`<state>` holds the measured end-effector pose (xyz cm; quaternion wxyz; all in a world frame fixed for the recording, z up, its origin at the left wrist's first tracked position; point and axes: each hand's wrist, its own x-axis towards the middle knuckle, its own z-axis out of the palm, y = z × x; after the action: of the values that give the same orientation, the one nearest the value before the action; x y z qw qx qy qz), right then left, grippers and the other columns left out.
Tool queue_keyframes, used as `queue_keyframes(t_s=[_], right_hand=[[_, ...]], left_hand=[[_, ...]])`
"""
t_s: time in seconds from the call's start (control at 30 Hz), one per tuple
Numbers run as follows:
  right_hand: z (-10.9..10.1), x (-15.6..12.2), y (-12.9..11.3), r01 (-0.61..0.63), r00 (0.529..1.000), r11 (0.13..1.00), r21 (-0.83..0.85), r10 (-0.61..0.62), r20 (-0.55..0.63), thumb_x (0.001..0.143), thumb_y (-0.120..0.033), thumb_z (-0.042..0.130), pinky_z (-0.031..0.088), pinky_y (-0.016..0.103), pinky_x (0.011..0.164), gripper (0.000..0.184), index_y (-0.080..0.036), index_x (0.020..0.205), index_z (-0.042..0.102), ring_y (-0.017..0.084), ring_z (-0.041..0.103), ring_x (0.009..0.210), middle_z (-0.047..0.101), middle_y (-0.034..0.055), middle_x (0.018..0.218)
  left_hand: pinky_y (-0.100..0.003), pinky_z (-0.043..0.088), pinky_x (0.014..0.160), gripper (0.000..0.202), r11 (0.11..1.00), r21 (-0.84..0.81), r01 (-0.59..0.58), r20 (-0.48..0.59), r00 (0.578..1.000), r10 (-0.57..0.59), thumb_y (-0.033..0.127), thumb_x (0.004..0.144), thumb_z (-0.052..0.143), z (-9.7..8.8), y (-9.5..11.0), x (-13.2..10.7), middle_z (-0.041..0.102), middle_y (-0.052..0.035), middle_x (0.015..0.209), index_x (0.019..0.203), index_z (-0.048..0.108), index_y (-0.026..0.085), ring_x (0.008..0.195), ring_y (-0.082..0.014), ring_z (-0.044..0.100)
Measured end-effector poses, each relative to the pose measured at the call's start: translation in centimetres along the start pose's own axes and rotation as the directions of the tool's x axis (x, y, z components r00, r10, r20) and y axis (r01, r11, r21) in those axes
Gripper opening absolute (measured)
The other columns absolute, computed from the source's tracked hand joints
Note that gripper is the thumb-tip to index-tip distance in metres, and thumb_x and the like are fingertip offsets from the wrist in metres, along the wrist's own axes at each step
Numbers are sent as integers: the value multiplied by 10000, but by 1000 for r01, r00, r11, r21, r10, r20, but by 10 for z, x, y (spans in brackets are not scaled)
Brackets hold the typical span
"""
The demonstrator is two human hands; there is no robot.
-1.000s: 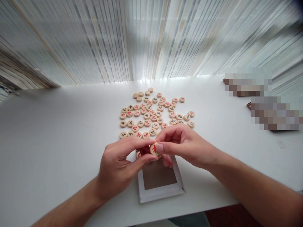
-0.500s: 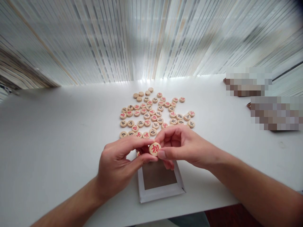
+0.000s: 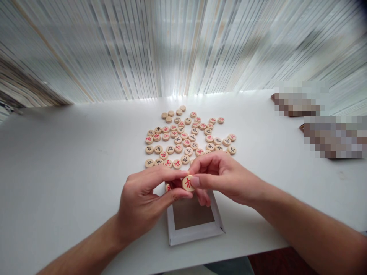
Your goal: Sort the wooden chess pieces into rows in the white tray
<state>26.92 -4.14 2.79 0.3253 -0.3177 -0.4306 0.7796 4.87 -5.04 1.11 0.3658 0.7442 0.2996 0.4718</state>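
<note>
Between my two hands is a round wooden Chinese chess piece [image 3: 187, 184] with a red character facing me. My left hand [image 3: 149, 191] grips its left side between thumb and forefinger. From the right, my right hand [image 3: 220, 176] pinches the same piece, its thumb covering part of the character. Below them lies a shallow white cardboard box [image 3: 197, 236] with a brown inside. Another red-marked piece [image 3: 168, 187] shows behind my left fingers, at the box's far left corner. Both hands hide the far part of the box.
Many chess pieces [image 3: 178, 148] with red or black characters lie spread on the white table [image 3: 86, 172] beyond my hands. Several blank-topped ones [image 3: 171, 113] sit at the back. Two partly blurred-out brown objects [image 3: 298, 109] stand at the right. A striped curtain [image 3: 172, 46] hangs behind the table.
My right thumb has slid left and up over the piece's face, covering more of the character. The piece has shifted slightly. The scattered pieces and the box stay put.
</note>
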Motion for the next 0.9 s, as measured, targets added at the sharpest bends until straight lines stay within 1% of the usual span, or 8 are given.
queue_keyframes(t_s=[0.1,0.17,0.27,0.37,0.53,0.73,0.8,0.9], right_hand=[[1,0,1,-38,999,999,38,38,1,707,-208,1002,575,163,542,279,-139,804,750,91,670,529,747,-3,629],[2,0,2,-74,997,996,43,75,-13,668,-201,1022,568,162,532,325,-145,799,731,91,666,529,742,-8,635],[4,0,3,-112,993,993,23,113,-34,618,-231,1049,540,155,505,390,-144,755,695,87,644,511,712,-16,608],[5,0,3,-121,992,993,6,121,-43,589,-265,1064,519,152,496,433,-140,738,677,81,626,503,697,-17,598],[5,-1,3,-82,995,997,-15,81,-49,646,-308,1044,533,171,513,408,-150,750,683,95,640,517,708,-10,612],[3,-1,2,8,1000,1000,-27,-8,-11,817,-357,943,554,180,530,311,-141,773,723,102,657,524,710,-3,602],[3,-2,2,20,1000,999,-25,-20,-4,826,-341,938,559,180,533,285,-136,800,742,105,666,531,719,1,612],[2,-2,0,14,1000,1000,-8,-14,-3,771,-285,979,576,188,559,278,-129,859,766,104,665,543,723,1,617]], left_hand=[[-219,586,738,271,1000,20,-14,-4,1000,14,207,870,911,-1,-2,-1,832,-20,887,1131,844,231,759,-130,728],[-215,580,730,268,998,40,-45,4,999,45,189,878,903,-1,-3,-1,829,-25,893,1136,837,219,765,-129,732],[-204,568,713,270,992,78,-102,27,995,100,114,882,883,-2,-3,-2,824,-20,904,1129,825,208,754,-118,732],[-202,566,711,271,989,92,-118,50,992,114,81,887,867,-2,-3,-3,823,-17,916,1123,818,205,751,-114,735],[-226,575,697,282,991,100,-92,40,995,88,90,894,859,-2,-2,-2,817,-26,907,1143,819,214,747,-129,736],[-238,581,692,233,997,55,-45,19,999,44,156,880,895,-1,0,1,817,-14,868,1087,832,240,727,-133,722],[-238,586,710,267,999,35,-18,1,1000,18,181,869,910,-1,-1,0,816,-14,871,1115,833,248,739,-136,723],[-245,598,734,307,1000,12,12,-21,1000,-12,210,870,914,-2,-3,-1,814,-18,876,1163,834,257,755,-144,730]])
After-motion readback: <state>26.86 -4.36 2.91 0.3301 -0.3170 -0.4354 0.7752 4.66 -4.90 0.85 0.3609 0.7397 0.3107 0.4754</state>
